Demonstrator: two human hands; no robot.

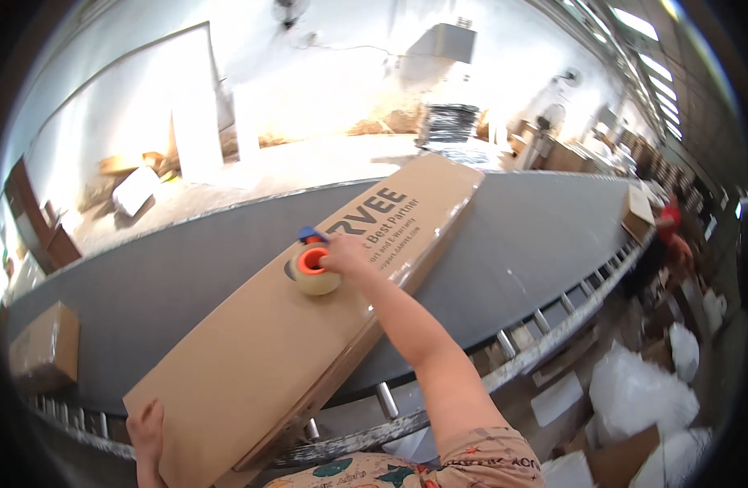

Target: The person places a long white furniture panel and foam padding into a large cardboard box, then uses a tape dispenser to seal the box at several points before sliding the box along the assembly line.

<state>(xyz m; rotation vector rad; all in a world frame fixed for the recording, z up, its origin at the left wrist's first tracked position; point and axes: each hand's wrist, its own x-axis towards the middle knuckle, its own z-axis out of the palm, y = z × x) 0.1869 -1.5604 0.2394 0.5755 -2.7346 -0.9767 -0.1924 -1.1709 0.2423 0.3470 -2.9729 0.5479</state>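
A long brown cardboard box (pixel 252 342) lies slantwise across a grey conveyor belt (pixel 520 244), its near end reaching past the belt's front edge. My right hand (pixel 347 254) is closed on a tape dispenser (pixel 315 281) with a roll of clear tape, an orange core and a blue part on top. The dispenser is over the upper face of the box, beside its dark printing; whether it touches the cardboard I cannot tell. At the near left corner, my left hand (pixel 146 427) rests against the box's side edge with its fingers bent over it.
A smaller taped carton (pixel 45 348) sits on the belt at the left, another carton (pixel 637 213) at the far right. Metal rollers (pixel 506 343) line the front edge. White plastic bags (pixel 638 390) and cardboard lie at the lower right. Another person (pixel 675 244) stands at the far right.
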